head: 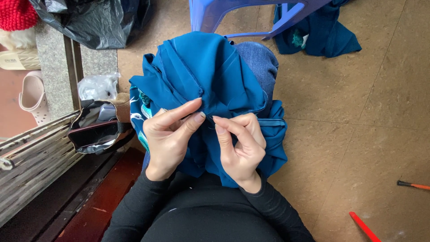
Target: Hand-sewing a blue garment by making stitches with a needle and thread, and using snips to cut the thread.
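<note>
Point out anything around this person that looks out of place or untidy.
A second blue cloth lies crumpled on the tile floor under the blue plastic stool, and two red-handled tools lie loose on the floor at lower right. The blue garment pinched by the left hand and right hand shows no visible damage.

Blue plastic stool [233, 15], black bag [96, 22]
</note>
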